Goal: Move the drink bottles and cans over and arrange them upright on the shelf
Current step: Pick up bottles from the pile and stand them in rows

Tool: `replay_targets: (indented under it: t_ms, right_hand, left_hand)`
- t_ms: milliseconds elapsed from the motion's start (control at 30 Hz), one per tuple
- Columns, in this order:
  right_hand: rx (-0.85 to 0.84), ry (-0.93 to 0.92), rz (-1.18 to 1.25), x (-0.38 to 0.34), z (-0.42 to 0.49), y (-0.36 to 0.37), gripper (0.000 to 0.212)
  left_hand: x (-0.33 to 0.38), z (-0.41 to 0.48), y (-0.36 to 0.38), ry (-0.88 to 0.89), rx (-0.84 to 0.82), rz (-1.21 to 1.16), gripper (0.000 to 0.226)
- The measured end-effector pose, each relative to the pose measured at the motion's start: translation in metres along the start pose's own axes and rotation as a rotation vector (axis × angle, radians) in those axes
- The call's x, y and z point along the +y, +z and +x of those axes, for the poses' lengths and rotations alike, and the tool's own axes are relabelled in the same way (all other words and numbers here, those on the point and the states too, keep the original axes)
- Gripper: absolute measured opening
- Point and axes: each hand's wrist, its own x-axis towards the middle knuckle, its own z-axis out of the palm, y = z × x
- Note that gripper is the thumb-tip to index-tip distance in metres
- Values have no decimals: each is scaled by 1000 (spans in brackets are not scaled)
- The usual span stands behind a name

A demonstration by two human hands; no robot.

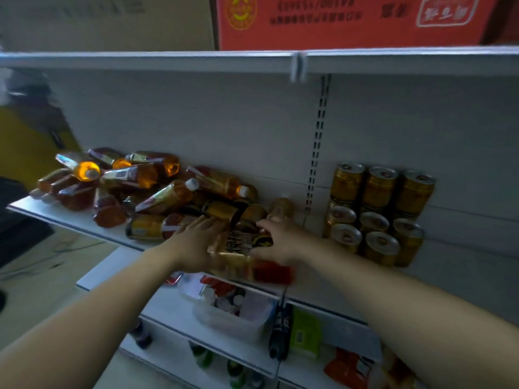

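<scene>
A heap of amber drink bottles (165,197) with white caps lies on its side on the left part of the white shelf (78,220). Gold cans (224,210) lie mixed into the heap's right end. On the right, gold cans (377,217) stand upright in stacked rows. Between the two groups, my right hand (280,244) grips a gold-labelled drink (236,245) with black characters and a blurred red end at the shelf's front edge. My left hand (196,240) presses straight fingers against its left side. Motion blur hides whether it is a bottle or a can.
An upper shelf (168,61) carries a red carton (351,21) overhead. Lower shelves hold a clear plastic bin (233,318), a green packet (304,332) and small bottles (202,357). A slotted upright (317,153) runs down the back panel. A yellow shape (25,147) stands at far left.
</scene>
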Motion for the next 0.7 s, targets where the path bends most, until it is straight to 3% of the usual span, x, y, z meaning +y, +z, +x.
replay_targets:
  t_ms: [167, 300, 567, 700]
  right_hand:
    - [-47, 12, -174, -40, 21, 25, 112]
    - [-79, 51, -258, -59, 30, 37, 119]
    - [203, 52, -92, -48, -2, 41, 119]
    - [448, 169, 174, -37, -13, 35, 118]
  left_hand:
    - [-57, -10, 13, -22, -16, 48, 110]
    - [-79, -10, 21, -46, 23, 56, 99]
    - [-93, 5, 27, -52, 221, 39, 89]
    - [-105, 14, 22, -106, 343, -22, 79]
